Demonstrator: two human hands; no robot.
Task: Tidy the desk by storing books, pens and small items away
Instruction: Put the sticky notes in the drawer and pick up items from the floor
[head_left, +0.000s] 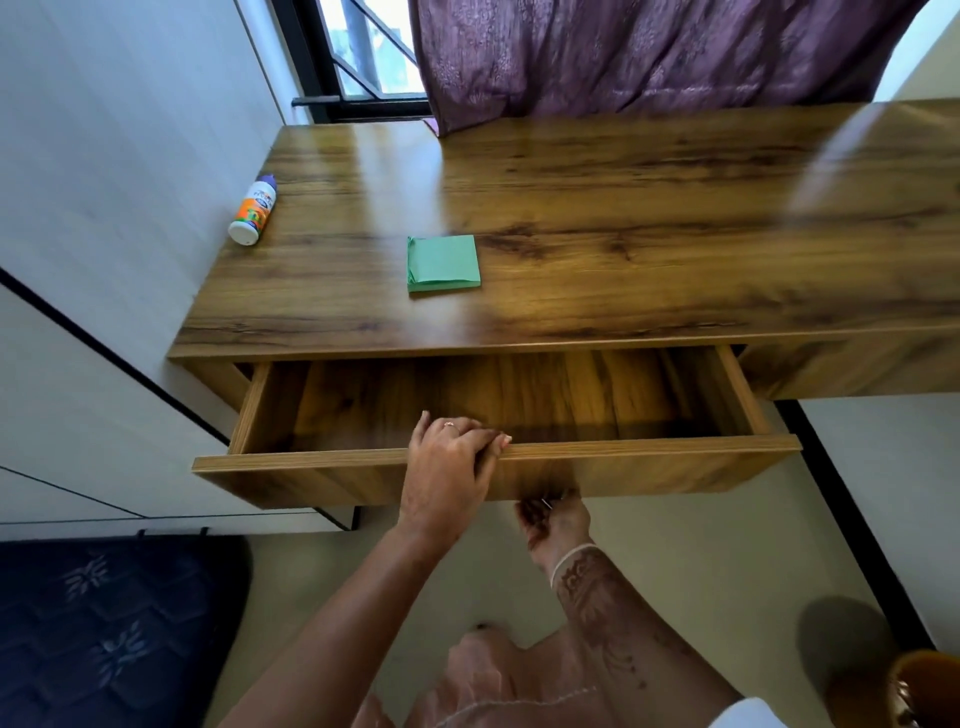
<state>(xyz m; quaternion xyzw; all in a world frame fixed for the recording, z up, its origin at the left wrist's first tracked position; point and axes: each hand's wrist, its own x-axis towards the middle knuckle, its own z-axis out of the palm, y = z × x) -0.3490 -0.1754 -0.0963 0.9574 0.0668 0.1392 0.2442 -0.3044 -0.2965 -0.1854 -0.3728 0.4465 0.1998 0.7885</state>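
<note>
Drawer (649, 470) stands pulled out below the desk (649, 218) top. Our left hand (447, 462) grips the top edge of the front panel, fingers curled over into the cavity. Our right hand (553, 519) sits under the panel's lower edge. Its fingers are mostly hidden, so we cannot tell whether it grips or only touches. The hands are near each other, not touching.

Still out on the desk:
- green note pad (443, 262), flat, mid-desk
- small bottle (253, 210), on its side at the left edge beside the wall

Both lie well apart from the hands.

Risks, as we judge them:
- Pushing the drawer in now would pinch the left fingers between panel and desk edge.
- Pulling further may run it off its slides; we see no stop.
- The bottle is round and lying down, so a jolt from the drawer could roll it off the edge.
- Shutting early leaves both items unstored.
</note>
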